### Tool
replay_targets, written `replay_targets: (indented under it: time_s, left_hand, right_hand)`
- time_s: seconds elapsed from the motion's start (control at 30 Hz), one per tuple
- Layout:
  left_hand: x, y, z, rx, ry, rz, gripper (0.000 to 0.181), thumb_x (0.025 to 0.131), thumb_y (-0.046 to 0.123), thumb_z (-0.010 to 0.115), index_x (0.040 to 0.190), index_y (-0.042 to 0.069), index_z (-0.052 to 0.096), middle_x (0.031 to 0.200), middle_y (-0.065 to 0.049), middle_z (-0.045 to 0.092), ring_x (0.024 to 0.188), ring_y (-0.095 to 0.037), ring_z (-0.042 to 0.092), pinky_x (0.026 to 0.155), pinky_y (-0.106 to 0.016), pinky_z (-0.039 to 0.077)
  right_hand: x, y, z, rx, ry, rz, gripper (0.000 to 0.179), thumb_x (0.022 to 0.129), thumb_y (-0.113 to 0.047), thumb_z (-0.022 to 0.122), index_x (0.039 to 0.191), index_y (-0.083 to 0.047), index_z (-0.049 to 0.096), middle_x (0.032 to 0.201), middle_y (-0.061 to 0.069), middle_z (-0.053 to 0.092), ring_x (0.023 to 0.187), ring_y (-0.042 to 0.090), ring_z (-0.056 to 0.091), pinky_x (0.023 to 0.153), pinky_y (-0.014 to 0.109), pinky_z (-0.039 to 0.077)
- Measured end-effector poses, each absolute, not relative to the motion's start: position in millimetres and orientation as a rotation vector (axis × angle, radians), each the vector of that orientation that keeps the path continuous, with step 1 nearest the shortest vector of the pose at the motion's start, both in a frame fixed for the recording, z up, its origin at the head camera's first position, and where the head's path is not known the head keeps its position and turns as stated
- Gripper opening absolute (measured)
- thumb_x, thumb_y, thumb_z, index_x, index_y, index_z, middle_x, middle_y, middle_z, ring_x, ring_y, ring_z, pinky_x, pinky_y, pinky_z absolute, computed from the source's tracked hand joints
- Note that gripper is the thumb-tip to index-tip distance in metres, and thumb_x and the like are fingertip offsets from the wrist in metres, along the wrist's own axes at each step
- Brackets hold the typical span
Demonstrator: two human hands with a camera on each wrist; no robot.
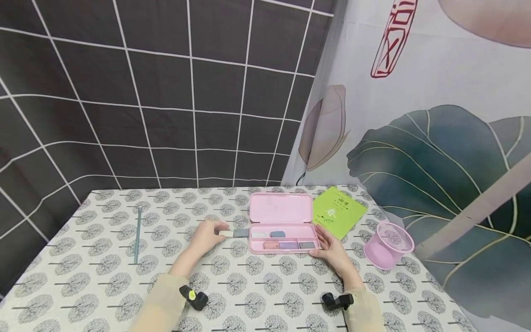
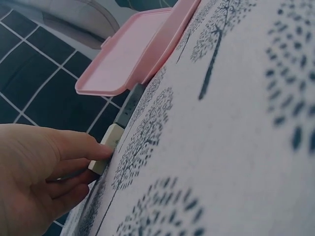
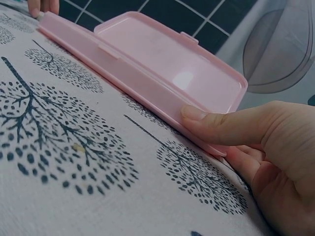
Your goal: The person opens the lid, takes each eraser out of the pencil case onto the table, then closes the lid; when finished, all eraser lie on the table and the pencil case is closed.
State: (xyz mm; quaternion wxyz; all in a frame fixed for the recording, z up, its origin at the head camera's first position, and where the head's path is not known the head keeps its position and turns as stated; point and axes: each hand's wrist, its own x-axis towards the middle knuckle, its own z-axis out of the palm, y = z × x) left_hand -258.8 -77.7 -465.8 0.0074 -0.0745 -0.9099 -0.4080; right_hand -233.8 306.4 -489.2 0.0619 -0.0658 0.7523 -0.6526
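A pink pencil case [image 1: 281, 208] lies on the table with its lid raised towards the back. Inside are several small eraser-like blocks, among them a blue block [image 1: 277, 234], a purple block [image 1: 288, 246] and a grey block [image 1: 307, 245]. My left hand [image 1: 204, 239] pinches a cream-white eraser [image 2: 113, 135] between thumb and fingers, low over the cloth. End to end with it lies a dark grey block [image 1: 241, 233], reaching to the case's left side. At the case's right end, my right hand [image 1: 333, 252] grips the corner, its thumb [image 3: 202, 120] on the front wall.
A green booklet [image 1: 338, 212] lies behind my right hand, beside the case. Farther right stands a pink cup-shaped holder [image 1: 383, 249]. A thin teal pencil-like stick [image 1: 138, 235] lies at the left on the tree-patterned tablecloth [image 1: 257, 286]. Dark gridded fabric hangs behind.
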Motion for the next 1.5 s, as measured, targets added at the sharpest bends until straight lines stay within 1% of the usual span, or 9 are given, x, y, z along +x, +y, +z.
replay_targets:
  time_s: [0.3,0.53,0.73,0.9,1.1,1.33,1.5]
  left_hand:
    - [-254.3,-74.4,-459.3,-0.191,-2.873,-1.257,0.034,0.080,0.009,0.074,0.114,0.004,0.070,0.116,-0.016,0.070,0.113,-0.035,0.064,0.102,-0.048,0.050]
    - [-254.8,-70.0,-458.9,-0.170,-2.871,-1.253,0.037,0.079,0.009,0.074,0.115,0.002,0.068,0.117,-0.018,0.069,0.111,-0.035,0.064,0.099,-0.048,0.052]
    - [-255.1,-61.6,-458.6,-0.198,-2.811,-1.207,0.035,0.083,0.012,0.072,0.117,0.002,0.068,0.118,-0.017,0.069,0.111,-0.034,0.065,0.098,-0.047,0.052]
    - [-257.3,-46.1,-456.7,-0.279,-2.733,-1.246,0.033,0.085,0.009,0.070,0.118,0.003,0.067,0.119,-0.017,0.069,0.105,-0.032,0.068,0.093,-0.044,0.056]
    - [-261.3,-21.0,-452.7,-0.444,-2.738,-1.216,0.030,0.087,0.013,0.070,0.116,0.005,0.068,0.117,-0.013,0.070,0.112,-0.029,0.066,0.098,-0.043,0.054]
    - [-265.2,10.4,-447.6,-0.616,-2.762,-1.232,0.029,0.086,0.009,0.069,0.115,0.003,0.068,0.114,-0.015,0.070,0.105,-0.029,0.068,0.093,-0.041,0.057]
    - [-266.3,28.6,-447.6,-0.667,-2.807,-1.245,0.030,0.088,0.009,0.068,0.117,0.003,0.067,0.115,-0.014,0.070,0.108,-0.030,0.067,0.095,-0.042,0.056]
  right_hand:
    - [-233.9,305.4,-490.2,-0.198,2.280,-1.961,0.094,0.078,0.012,0.070,0.152,0.008,0.012,0.160,0.027,0.014,0.148,0.039,0.019,0.108,0.015,0.031]
    - [-233.4,306.4,-489.2,-0.193,2.276,-1.972,0.094,0.077,0.012,0.069,0.152,0.009,0.012,0.160,0.027,0.014,0.148,0.039,0.019,0.108,0.014,0.031]
    - [-234.0,306.7,-489.0,-0.205,2.290,-1.963,0.093,0.077,0.011,0.070,0.152,0.009,0.014,0.159,0.027,0.015,0.147,0.039,0.019,0.108,0.015,0.031]
    - [-234.5,307.2,-489.2,-0.207,2.281,-1.972,0.093,0.077,0.012,0.069,0.151,0.009,0.014,0.159,0.027,0.015,0.147,0.040,0.019,0.107,0.014,0.032]
    - [-234.3,307.3,-490.1,-0.206,2.283,-1.969,0.094,0.077,0.012,0.070,0.152,0.009,0.013,0.159,0.027,0.015,0.147,0.040,0.019,0.107,0.014,0.032]
    - [-234.0,307.2,-488.9,-0.198,2.287,-1.973,0.094,0.077,0.012,0.070,0.151,0.009,0.014,0.159,0.028,0.015,0.147,0.040,0.019,0.107,0.013,0.033]
    - [-233.4,306.7,-488.8,-0.192,2.283,-1.969,0.094,0.077,0.012,0.070,0.152,0.009,0.012,0.159,0.028,0.015,0.147,0.041,0.019,0.107,0.013,0.033]
